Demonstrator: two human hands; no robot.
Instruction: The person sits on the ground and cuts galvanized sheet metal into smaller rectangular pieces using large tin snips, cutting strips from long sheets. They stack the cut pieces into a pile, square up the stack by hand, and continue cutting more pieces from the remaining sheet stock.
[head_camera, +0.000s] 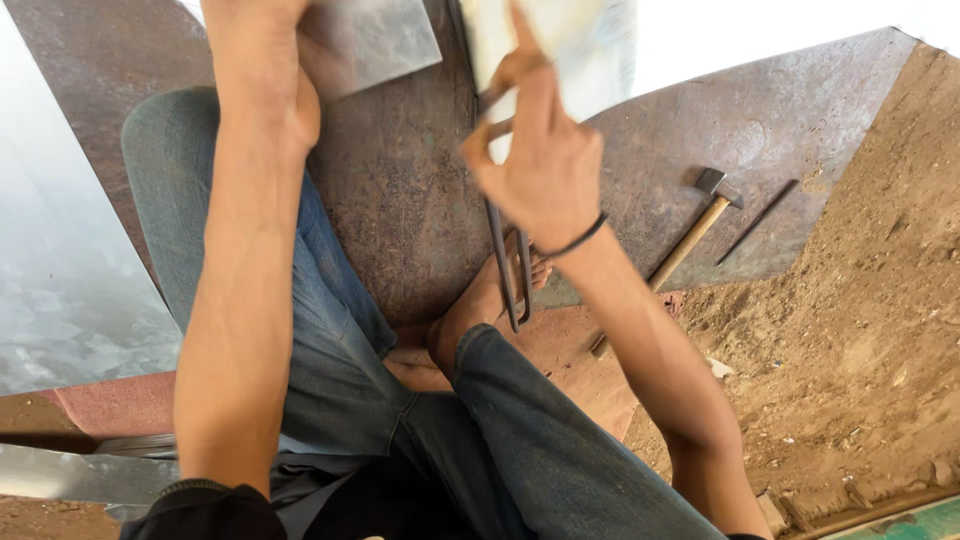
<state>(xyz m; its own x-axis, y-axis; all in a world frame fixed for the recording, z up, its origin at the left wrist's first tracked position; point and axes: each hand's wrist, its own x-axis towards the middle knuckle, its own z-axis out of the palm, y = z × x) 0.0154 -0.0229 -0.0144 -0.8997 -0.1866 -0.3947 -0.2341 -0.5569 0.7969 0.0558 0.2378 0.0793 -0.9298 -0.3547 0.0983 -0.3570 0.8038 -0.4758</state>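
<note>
Looks like an informal sheet-metal workshop, outdoors or open-sided, w/ work done at ground level. Evidence: big rusty steel plate (420, 200) laid flat as the work surface; shiny galvanised sheet (60, 270) lying on one side & another cut piece of sheet metal (370, 40) near the top edge; hammer (690, 235) w/ wooden handle resting on the plate; long-handled metal shears or tongs (508, 270) lying on it too. Bare packed dirt floor (850, 330) w/ small rubble beside the plate, reddish slab edge (120, 405) underneath. The person sits right on the plate, barefoot, in jeans, no bench or machines in view. Strong daylight washes out the top edge.
</note>
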